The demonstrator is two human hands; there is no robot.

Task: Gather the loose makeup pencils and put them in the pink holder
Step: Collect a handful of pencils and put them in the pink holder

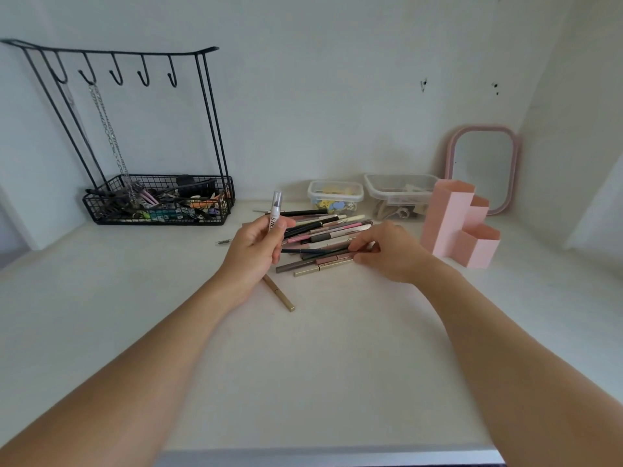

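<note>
The left hand (255, 246) holds a white crayon stick (274, 210) upright; the right hand (384, 251) pinches a dark pencil (320, 251) in the pile (323, 235) (mid-counter, toward its back edge), beside the pink holder (458, 227)

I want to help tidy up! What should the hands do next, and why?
Probably carry the white crayon-style makeup stick that the left hand holds upright over to the pink three-tiered paper holder and drop it in. The right hand is pinching a thin dark pencil from the pile.

Bare forearms (141, 365); no sleeves.
</note>
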